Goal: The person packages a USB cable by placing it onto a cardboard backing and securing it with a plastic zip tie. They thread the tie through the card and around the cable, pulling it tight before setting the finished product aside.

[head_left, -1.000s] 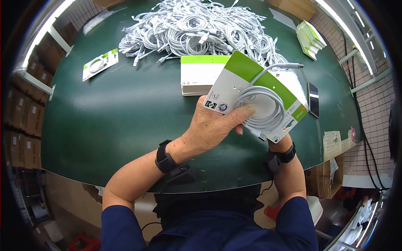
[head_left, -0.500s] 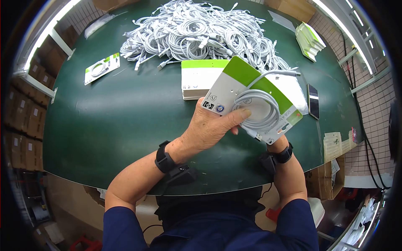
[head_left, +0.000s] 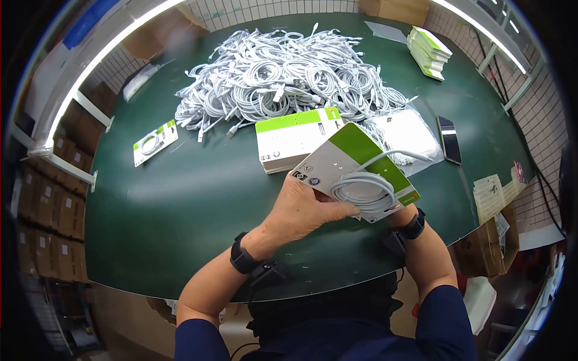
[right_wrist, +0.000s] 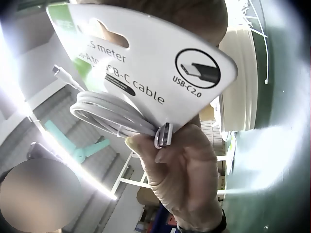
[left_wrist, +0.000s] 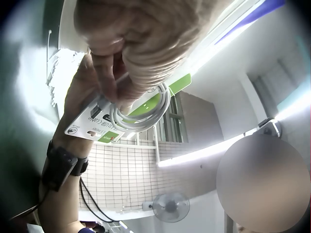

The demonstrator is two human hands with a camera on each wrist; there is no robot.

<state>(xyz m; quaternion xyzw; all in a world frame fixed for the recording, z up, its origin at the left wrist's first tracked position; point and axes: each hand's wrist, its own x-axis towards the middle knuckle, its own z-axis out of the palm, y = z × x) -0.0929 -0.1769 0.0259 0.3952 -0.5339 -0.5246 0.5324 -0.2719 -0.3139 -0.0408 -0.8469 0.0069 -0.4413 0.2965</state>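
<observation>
My left hand grips a green-and-white packaging card by its lower edge, thumb along the bottom of a coiled white USB cable lying on the card's face. The cable's USB-C end sticks out past the coil; its metal USB-A plug shows beside the left thumb in the right wrist view. Behind the card is my right hand, its fingers mostly hidden, so I cannot tell how they hold it. Printed on the card are "USB-C 2.0" and a hang slot.
A big heap of coiled white cables covers the table's back. In front sits a stack of cards. One carded cable lies at left, a phone and a plastic bag of white ties at right. More cards lie back right.
The head view has tilted up, so the table sits lower in it. The card leans flatter, and my left thumb has slid from the coil's middle to its lower edge.
</observation>
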